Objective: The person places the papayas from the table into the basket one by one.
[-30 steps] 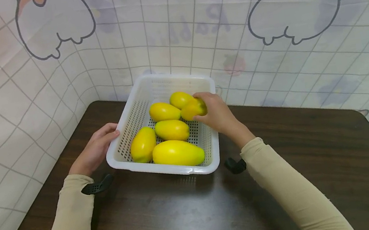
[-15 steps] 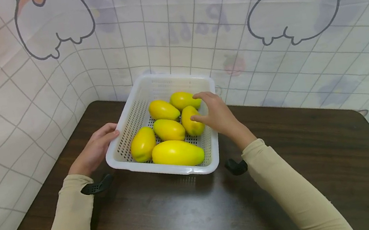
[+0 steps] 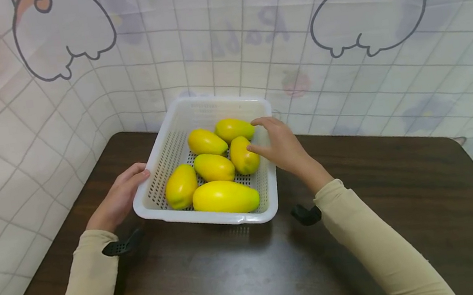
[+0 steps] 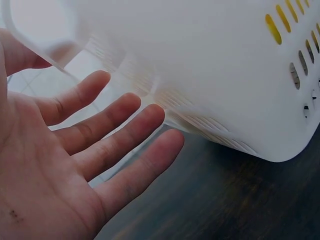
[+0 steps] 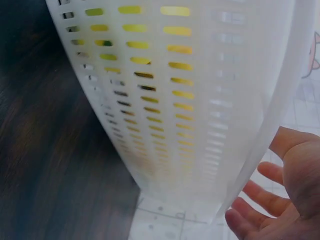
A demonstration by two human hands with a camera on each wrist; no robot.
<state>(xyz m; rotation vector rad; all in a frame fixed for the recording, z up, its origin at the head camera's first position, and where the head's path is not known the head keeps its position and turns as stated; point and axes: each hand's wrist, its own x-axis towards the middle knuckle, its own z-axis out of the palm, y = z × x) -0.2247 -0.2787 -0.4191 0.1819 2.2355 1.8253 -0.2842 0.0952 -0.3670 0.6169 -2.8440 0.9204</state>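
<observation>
A white plastic basket [image 3: 210,215] with slotted walls holds several smooth yellow papaya-like fruits with greenish ends. The largest fruit [image 3: 225,197] lies along the front wall. My left hand [image 3: 122,193] is at the basket's left side, thumb on the rim; the left wrist view shows its other fingers extended by the outer wall. Over the right rim reaches my right hand [image 3: 281,146], fingers spread and gripping nothing. Its thumb is by an upright-lying fruit [image 3: 244,155], and its fingertips are near the back right fruit [image 3: 234,129]. Whether they touch is unclear.
The basket stands on a dark wooden table [image 3: 245,272], near its back edge. Behind hangs a white gridded cloth [image 3: 211,30] with cartoon prints. Each wrist wears a black device, such as the left one [image 3: 123,244].
My right hand has let go of a fruit, which now lies lengthwise at the basket's right side. The middle fruit has shifted slightly left. My left hand stays at the rim.
</observation>
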